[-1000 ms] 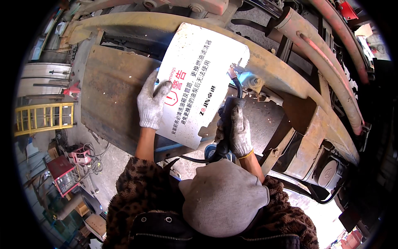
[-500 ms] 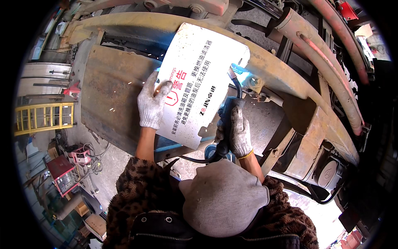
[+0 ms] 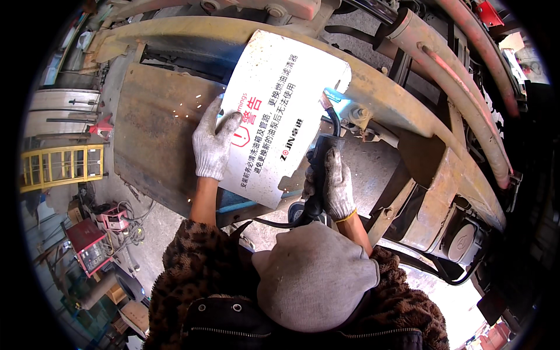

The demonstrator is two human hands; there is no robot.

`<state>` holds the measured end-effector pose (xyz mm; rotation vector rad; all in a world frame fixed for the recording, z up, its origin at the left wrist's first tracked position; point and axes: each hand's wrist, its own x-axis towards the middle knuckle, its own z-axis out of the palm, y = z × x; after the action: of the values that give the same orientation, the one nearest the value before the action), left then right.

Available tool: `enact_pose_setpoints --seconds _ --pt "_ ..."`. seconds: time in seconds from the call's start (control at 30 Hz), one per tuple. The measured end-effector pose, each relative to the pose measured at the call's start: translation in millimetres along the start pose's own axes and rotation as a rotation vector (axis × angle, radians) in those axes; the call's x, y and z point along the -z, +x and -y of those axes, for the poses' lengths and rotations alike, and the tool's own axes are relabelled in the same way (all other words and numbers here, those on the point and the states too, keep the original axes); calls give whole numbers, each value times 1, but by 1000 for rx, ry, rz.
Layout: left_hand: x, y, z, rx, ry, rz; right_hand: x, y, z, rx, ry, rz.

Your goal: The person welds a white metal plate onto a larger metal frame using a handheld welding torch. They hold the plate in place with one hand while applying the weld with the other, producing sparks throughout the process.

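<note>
Your left gloved hand [image 3: 214, 146] pinches the white printed cardboard sheet [image 3: 280, 111] at its edge: light, bendy. Right gloved hand [image 3: 335, 184] wraps the black welding torch [image 3: 318, 169], stiff, hot beyond fingertips.

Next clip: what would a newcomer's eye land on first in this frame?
First, the big white printed card at centre, held up by the gloved left hand against a rusty metal frame, with small sparks scattered over the rusty plate beside it. Just right of the card, the gloved right hand grips a black welding torch whose tip glows blue at the frame. Below sits the person's grey cap.
</note>
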<state>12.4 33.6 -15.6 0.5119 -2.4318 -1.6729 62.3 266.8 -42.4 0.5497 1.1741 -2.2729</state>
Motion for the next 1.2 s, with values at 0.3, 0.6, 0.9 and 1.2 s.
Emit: enact_pose_setpoints --seconds 0.3,0.6,0.9,1.2 --pt "5 0 3 -76 -106 -41 1 -1 0 10 -1 5" --pt "14 4 14 -82 -114 -134 2 -4 -1 45 -14 -34" --pt "11 0 12 -93 -92 -112 -3 -1 -1 -15 60 -29" --pt "-3 -7 -1 -41 -86 -27 -4 -3 1 6 11 -61"
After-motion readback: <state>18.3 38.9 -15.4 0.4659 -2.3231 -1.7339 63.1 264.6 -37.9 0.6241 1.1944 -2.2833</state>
